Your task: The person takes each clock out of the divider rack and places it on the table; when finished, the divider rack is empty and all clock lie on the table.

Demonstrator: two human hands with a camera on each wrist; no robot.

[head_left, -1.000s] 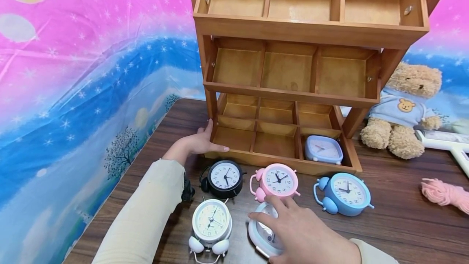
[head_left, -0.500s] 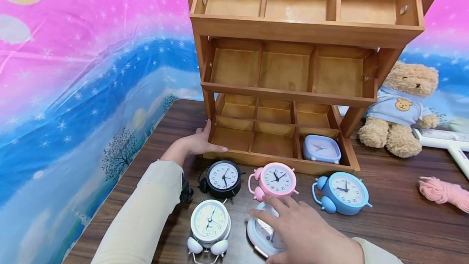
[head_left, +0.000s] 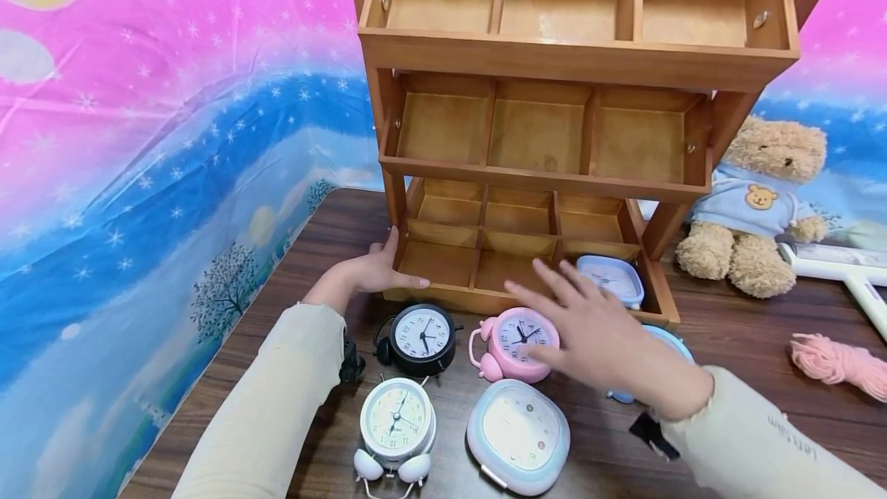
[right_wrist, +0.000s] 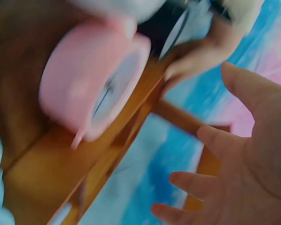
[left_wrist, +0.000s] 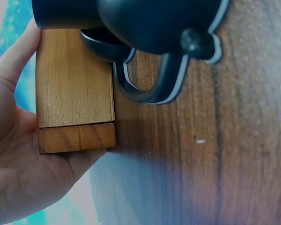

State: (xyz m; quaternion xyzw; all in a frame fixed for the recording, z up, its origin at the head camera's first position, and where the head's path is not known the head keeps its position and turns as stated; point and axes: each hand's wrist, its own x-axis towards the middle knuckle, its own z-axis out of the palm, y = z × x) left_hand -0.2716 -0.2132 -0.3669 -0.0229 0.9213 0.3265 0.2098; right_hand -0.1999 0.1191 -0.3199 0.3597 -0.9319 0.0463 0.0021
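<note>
My left hand (head_left: 367, 272) holds the left end of the wooden shelf's bottom tray (left_wrist: 75, 79), thumb along the front and fingers around the side. Over the pink alarm clock (head_left: 516, 329), my right hand (head_left: 599, 329) hovers with fingers spread, holding nothing. That hand's forearm partly hides a blue alarm clock (head_left: 671, 339). Below the pink one lies a rounded white-and-pale-blue clock (head_left: 520, 437). A black alarm clock (head_left: 423, 337) and a white twin-bell clock (head_left: 396, 418) are near the left forearm. One lavender-blue clock (head_left: 613, 279) lies in the bottom tray's right front compartment.
The tiered wooden shelf (head_left: 543, 175) stands at the back of the dark wood table (head_left: 748, 430). To its right sit a teddy bear (head_left: 751, 206), a white frame-like object (head_left: 845, 272) and pink yarn (head_left: 838, 364). A printed cloth (head_left: 173, 137) hangs behind.
My right hand has lifted off the rounded white-and-pale-blue clock and moved up and right, fingers spread. That clock is still on the table. My left hand stays at the tray's corner.
</note>
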